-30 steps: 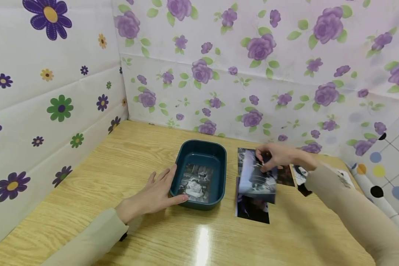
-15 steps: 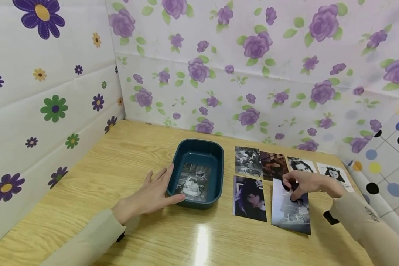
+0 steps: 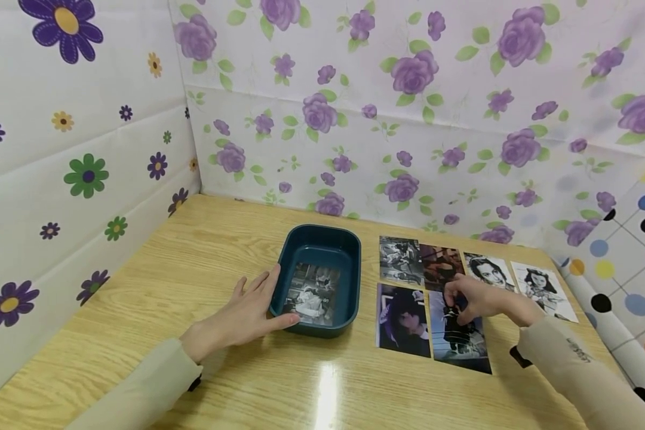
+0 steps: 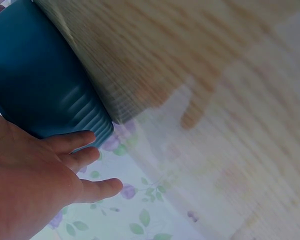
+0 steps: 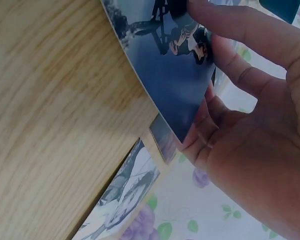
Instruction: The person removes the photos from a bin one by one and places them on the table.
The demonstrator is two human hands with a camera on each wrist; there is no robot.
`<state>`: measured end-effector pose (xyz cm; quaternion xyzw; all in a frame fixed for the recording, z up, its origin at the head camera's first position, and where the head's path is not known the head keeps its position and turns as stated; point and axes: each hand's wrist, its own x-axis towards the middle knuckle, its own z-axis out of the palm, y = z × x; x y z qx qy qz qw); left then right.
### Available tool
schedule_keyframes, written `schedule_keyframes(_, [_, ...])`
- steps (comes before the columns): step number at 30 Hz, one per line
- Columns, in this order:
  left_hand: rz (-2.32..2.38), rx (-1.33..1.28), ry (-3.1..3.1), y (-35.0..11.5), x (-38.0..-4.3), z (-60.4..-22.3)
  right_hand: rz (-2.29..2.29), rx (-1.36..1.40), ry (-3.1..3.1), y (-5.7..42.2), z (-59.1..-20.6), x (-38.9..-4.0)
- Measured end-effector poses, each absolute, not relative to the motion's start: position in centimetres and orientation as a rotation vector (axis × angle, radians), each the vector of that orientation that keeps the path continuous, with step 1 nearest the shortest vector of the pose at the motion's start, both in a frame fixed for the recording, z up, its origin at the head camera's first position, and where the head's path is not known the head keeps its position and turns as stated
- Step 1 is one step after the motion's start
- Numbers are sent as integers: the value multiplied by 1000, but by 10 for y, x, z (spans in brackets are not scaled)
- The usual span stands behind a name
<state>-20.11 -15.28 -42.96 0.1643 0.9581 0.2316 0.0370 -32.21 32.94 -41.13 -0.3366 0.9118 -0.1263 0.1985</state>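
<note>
A dark teal rectangular tub point(image 3: 345, 310) stands on the table in the head view, with a black-and-white photo point(image 3: 313, 295) lying inside it. My left hand point(image 3: 242, 316) rests against the tub's left side, fingers spread and thumb over the near rim. In the left wrist view the fingers of my left hand point(image 4: 45, 170) lie along the tub's wall point(image 4: 40, 65). To the right, my right hand point(image 3: 478, 301) holds a bluish photo point(image 3: 459, 343) with a dark figure on it by thumb and fingers. That photo point(image 5: 170, 95) lies between thumb and fingers in the right wrist view.
Beside the held photo lies a purple-dark portrait photo point(image 3: 403, 322). Behind are a black-and-white scene photo point(image 3: 400, 260), a brown photo point(image 3: 441, 263) and two black-and-white portraits, one point(image 3: 489, 272) left of the other point(image 3: 545, 289). Flowered cloth point(image 3: 301, 149) hangs along the table's back and left.
My right hand has carried the bluish photo rightward and down from over the other photos, then slightly left, setting it beside the purple-dark portrait. My left hand stays at the tub.
</note>
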Motion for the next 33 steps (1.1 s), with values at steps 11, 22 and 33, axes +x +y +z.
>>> schedule_keyframes(11, [712,503,2932,-153,-202,-428,-253,-939,2658,322,-412,-317])
schedule_keyframes(22, [687,503,2932,-153,-201,-429,-841,-1105,2575,292,-393,-339])
schedule_keyframes(33, [714,504,2913,-154,-200,-428,-1011,-1074,2518,189,-349,-368])
